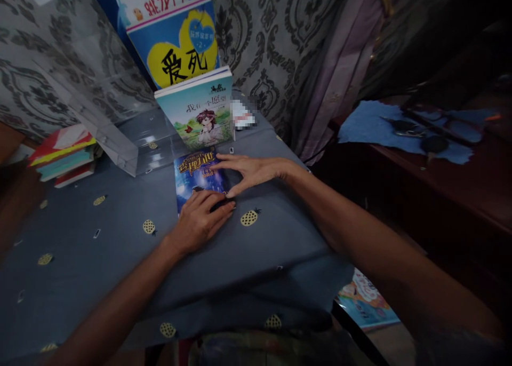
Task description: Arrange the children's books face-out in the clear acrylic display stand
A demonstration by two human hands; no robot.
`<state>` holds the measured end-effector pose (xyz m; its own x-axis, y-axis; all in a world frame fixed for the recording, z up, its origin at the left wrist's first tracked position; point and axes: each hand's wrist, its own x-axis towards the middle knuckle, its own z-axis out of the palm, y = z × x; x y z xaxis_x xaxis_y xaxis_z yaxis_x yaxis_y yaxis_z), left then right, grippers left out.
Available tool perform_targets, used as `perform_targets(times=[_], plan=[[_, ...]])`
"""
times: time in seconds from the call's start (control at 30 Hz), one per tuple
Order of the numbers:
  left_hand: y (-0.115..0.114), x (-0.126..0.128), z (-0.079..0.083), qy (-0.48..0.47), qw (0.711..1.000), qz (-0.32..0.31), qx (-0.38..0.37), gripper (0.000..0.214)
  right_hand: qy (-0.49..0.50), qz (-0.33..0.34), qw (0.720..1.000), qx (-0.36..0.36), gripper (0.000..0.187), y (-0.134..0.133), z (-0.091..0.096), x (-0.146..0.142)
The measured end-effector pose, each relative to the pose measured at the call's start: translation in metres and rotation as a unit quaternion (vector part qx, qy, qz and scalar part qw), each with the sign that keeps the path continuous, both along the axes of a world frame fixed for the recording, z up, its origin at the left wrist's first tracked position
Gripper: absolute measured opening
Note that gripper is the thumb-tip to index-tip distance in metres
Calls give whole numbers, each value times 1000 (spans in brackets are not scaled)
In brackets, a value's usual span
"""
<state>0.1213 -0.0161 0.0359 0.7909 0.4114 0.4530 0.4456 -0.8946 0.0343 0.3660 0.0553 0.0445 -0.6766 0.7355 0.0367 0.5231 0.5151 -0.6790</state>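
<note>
A dark blue book [199, 171] with gold lettering lies in front of a row of taller books. My left hand [202, 216] rests over its lower part, fingers stretched and close together, hiding the bottom of the cover. At the book's right edge is my right hand [256, 171], its thumb and fingers spread apart. The fingertips reach onto the cover; whether they press on it I cannot tell. Just behind stands a green-blue book [202, 115] with a cartoon figure. Farther back are a blue-and-yellow book [176, 51] and another blue picture book [154, 0].
A stack of books [66, 155] lies at left beside a clear plastic stand [92, 126]. The table has a grey-blue pineapple-print cloth [120, 259]. On the right, a dark red surface [452, 168] holds glasses [460, 128] on a blue cloth [368, 123]. Below is a colourful book [368, 302].
</note>
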Motion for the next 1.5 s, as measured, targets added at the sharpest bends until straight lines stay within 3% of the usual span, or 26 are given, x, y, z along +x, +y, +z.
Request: perform_targets(times=[0.3, 0.63, 0.83, 0.9, 1.0, 1.1, 1.2, 1.37, 1.43, 1.5], plan=[[-4, 2, 6, 49, 999, -7, 17, 26, -7, 14, 1000, 17, 87, 2, -4, 1], [-6, -2, 8, 25, 998, -33, 38, 22, -18, 4, 1000, 16, 81, 0, -1, 0], [-5, -1, 10, -14, 999, -19, -22, 21, -16, -3, 1000, 18, 78, -2, 0, -3], [1, -5, 12, -53, 998, 12, -44, 22, -15, -10, 999, 26, 76, -1, -1, -4], [16, -16, 10, -89, 985, 141, -45, 26, -9, -25, 999, 43, 72, 0, -3, -7], [32, -29, 1, -76, 951, 294, -51, 45, -3, -52, 996, 72, 64, 1, -5, -14], [43, -39, -11, -60, 926, 359, -103, 59, -6, -83, 990, 111, 53, -3, -8, -27], [50, -44, -17, -139, 927, 291, -193, 60, -29, -163, 976, 144, 47, -19, -17, -52], [51, -44, -15, -209, 911, 266, -238, 56, -33, -191, 970, 145, 46, -24, -21, -59], [53, -44, -14, -300, 874, 245, -292, 51, -28, -205, 967, 148, 45, -27, -24, -63]])
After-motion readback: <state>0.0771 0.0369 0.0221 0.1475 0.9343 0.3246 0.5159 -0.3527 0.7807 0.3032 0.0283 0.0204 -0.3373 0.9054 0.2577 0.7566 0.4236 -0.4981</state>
